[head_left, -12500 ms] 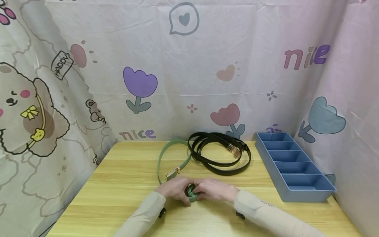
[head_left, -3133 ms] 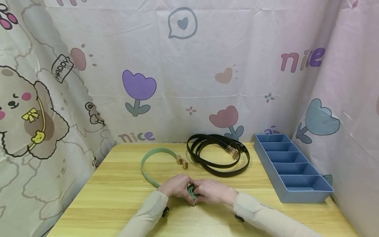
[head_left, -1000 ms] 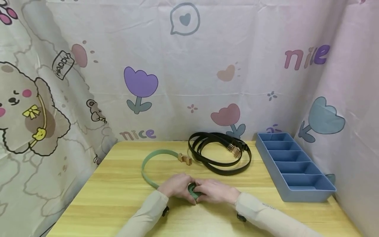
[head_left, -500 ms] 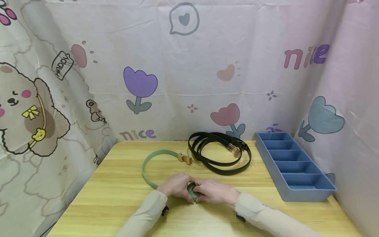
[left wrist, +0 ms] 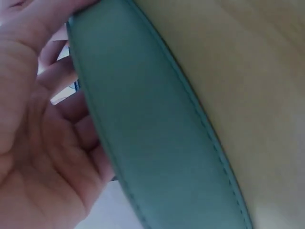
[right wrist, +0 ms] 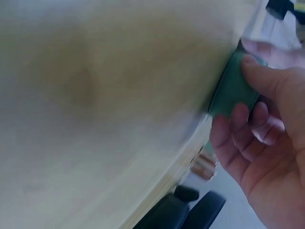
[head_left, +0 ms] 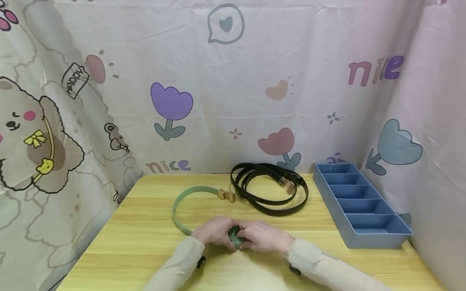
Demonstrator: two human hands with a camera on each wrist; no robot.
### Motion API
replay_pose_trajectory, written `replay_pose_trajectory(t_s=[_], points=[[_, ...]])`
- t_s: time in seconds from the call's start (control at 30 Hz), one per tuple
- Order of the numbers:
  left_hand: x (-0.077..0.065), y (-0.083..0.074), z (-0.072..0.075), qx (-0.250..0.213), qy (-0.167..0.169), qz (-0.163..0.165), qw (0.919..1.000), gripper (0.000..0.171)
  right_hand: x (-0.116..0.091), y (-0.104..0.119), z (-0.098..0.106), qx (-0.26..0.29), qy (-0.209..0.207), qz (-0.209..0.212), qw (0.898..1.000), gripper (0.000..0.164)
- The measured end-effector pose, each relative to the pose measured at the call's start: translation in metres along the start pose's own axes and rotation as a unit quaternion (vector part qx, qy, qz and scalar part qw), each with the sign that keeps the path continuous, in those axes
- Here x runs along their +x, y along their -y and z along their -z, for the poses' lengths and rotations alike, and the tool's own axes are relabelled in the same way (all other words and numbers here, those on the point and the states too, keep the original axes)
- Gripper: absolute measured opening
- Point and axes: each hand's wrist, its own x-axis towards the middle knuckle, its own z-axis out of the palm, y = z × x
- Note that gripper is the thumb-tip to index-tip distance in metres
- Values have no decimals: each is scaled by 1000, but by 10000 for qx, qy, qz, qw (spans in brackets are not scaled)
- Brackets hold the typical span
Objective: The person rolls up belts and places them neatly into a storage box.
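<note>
Both hands hold a green belt (head_left: 236,237) at the near middle of the table, its strap wound into a tight spiral standing on edge. My left hand (head_left: 217,231) grips the coil's left side, and my right hand (head_left: 265,236) pinches its right side between thumb and fingers. From the coil the free strap (left wrist: 152,119) runs past the left palm with its stitched edge showing. It curves round to a gold buckle (head_left: 227,195) behind the hands. In the right wrist view the thumb presses the coiled green belt (right wrist: 233,90); the left hand partly shows beyond it.
A black belt (head_left: 271,212) with a gold buckle lies in loose loops behind the hands. At the right stands a blue tray (head_left: 346,226) with several compartments. A printed curtain (head_left: 225,81) hangs behind the wooden table (head_left: 127,234).
Since the earliest frame the green belt's coil has grown, and its buckle has moved away from the left hand toward the black belt. Over the last second, the free loop shifts slightly.
</note>
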Motion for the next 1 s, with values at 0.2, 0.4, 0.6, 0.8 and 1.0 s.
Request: replay_pose_trajectory(t_s=[0.2,0.4,0.6,0.8,1.0], points=[[2,4,-3,321,-265,-62,9991,51,2,5,-1,-141,-159,28,9998,16],[2,2,-5,457,-299,-11,9985,53,-1,-1,-2,-24,-137,52,9999,16],[4,1,-1,177,-23,-83,9998,57,-4,-5,-1,136,22,-157,9998,13],[9,0,-2,369,-232,-80,9990,48,-2,-1,-1,-178,-78,-231,9995,16],[8,0,-7,571,-334,-14,9978,49,-3,-2,-1,-102,-78,-186,9997,16]])
